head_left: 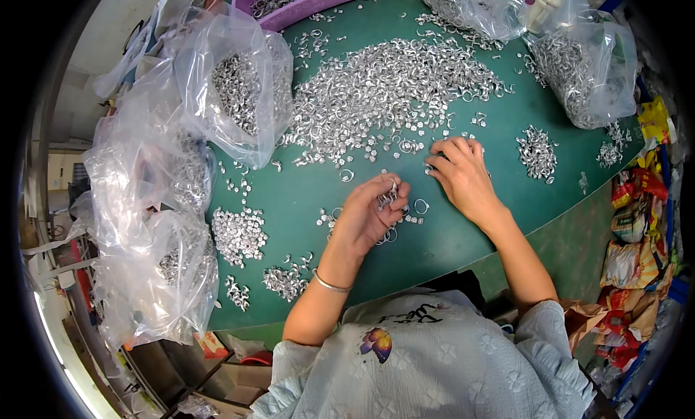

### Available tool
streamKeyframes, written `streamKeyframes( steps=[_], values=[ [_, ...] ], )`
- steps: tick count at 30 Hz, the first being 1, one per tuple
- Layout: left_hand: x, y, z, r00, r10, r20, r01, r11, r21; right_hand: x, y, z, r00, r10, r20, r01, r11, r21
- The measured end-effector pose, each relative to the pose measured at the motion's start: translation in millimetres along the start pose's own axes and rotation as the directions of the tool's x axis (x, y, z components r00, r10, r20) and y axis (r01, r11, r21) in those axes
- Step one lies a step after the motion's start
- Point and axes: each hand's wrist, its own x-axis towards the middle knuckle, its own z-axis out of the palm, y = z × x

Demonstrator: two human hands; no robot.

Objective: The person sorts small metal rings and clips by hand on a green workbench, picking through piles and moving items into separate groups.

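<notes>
My left hand (371, 210), palm up and fingers curled, holds several small silver metal ring pieces (389, 195). A bangle circles that wrist. To its right, my right hand (467, 176) is palm down at the near edge of the big pile (384, 86) of silver ring pieces. Its bent fingers close at a small silver piece (428, 170) at their tips; the exact shape is too small to make out. A loose ring (421, 206) lies on the green table between my hands. More rings and bits lie under and beside my left hand, partly hidden.
Clear plastic bags of metal pieces stand at the left (239, 86) and far right (583, 72). A purple tray (308, 6) is at the back. Smaller heaps lie at left (239, 236), near left (287, 279) and right (537, 153). Colourful packages (626, 263) line the right side.
</notes>
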Motion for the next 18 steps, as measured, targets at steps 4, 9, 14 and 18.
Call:
streamKeyframes(
  steps=[4,9,14,18],
  values=[
    [-2,-4,-3,0.991,0.129,-0.021,-0.122,0.970,0.210,-5,8,-5,1.000,-0.004,-0.024,0.004,1.000,0.007],
    [19,2,9,0.903,0.428,-0.024,-0.183,0.435,0.882,-3,20,-30,0.866,0.476,0.153,-0.318,0.287,0.904],
    [60,-2,7,0.721,0.607,0.335,-0.227,-0.249,0.941,8,36,-32,0.855,0.311,0.414,-0.288,-0.380,0.879],
    [73,-6,7,0.661,0.599,0.452,-0.227,-0.415,0.881,25,18,-13,0.936,0.353,-0.012,-0.346,0.923,0.171]
  ],
)
